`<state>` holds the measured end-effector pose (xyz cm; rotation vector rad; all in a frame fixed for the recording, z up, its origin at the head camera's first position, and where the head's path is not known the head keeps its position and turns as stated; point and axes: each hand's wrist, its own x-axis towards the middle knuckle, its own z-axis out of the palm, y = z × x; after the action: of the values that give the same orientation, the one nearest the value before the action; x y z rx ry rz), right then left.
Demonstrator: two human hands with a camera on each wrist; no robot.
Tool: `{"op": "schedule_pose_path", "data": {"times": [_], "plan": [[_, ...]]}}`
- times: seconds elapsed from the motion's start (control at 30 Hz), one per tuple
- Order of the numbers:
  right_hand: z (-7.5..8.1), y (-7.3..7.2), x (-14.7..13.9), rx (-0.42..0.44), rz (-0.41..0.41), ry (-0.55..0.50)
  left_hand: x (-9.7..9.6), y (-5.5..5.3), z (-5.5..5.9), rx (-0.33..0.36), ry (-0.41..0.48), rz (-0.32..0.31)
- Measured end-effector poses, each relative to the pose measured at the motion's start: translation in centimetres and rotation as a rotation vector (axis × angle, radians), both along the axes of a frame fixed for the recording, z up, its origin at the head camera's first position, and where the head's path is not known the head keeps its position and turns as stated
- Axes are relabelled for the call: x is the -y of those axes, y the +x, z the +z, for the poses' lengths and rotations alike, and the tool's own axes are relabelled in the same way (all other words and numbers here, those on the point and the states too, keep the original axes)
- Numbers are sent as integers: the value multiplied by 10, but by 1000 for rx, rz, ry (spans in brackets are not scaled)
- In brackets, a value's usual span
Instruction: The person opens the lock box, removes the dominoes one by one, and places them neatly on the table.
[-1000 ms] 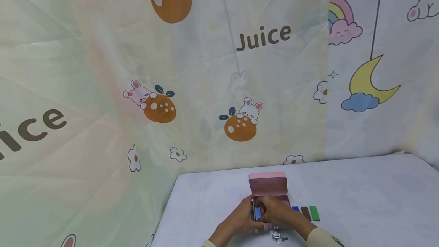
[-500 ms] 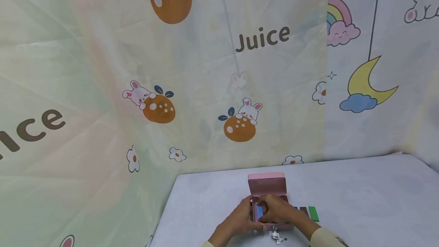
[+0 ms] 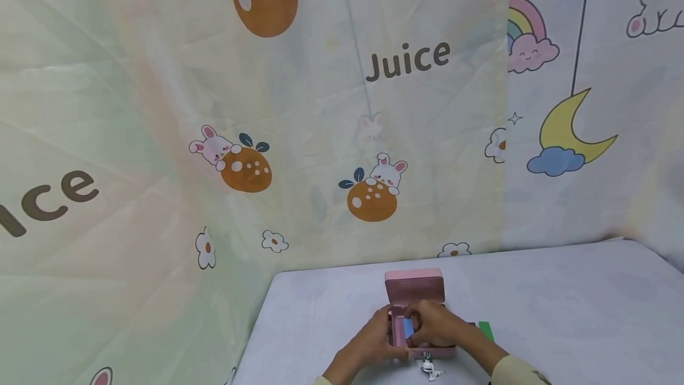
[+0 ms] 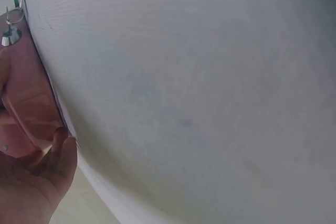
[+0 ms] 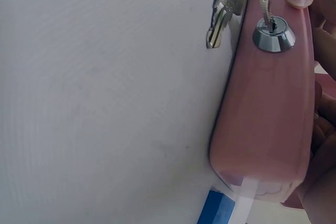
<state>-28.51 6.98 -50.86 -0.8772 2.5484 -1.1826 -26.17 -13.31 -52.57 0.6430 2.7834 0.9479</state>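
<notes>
A pink metal lockable box (image 3: 415, 290) stands on the white table, its hinged lid raised. My left hand (image 3: 370, 337) grips the box's left side, thumb at the front wall and fingers toward the back corner. Inside the box, my right hand (image 3: 435, 322) pinches a flat light blue block (image 3: 408, 327); its fingers partly cover the block. Keys (image 5: 223, 9) on a ring hang from the front lock (image 5: 274, 35), one key inserted. In the left wrist view, fingers of the left hand (image 4: 39, 182) touch the box near its hinge side.
Right of the box lie a green block (image 3: 486, 330) and a brown block, mostly behind my right forearm. A blue block (image 5: 216, 208) shows beside the box in the right wrist view. A printed cloth wall (image 3: 320, 135) rises behind the table (image 3: 561, 302).
My right hand has shifted a little to the right inside the box, with the light blue block moving along. The left hand keeps its grip on the box.
</notes>
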Motion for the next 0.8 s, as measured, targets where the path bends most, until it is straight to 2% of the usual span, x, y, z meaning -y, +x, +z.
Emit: {"op": "schedule_pose_path", "data": {"times": [0.17,0.53,0.8], "plan": [[1,0,-3,-27,1,-12,-1,0,1,23,10,9],[2,1,-11,-23,-12,13,-4,-2,1,58,51,3],[7,3,-18,12,-16,16,-3,-2,-1,73,96,-2]]}}
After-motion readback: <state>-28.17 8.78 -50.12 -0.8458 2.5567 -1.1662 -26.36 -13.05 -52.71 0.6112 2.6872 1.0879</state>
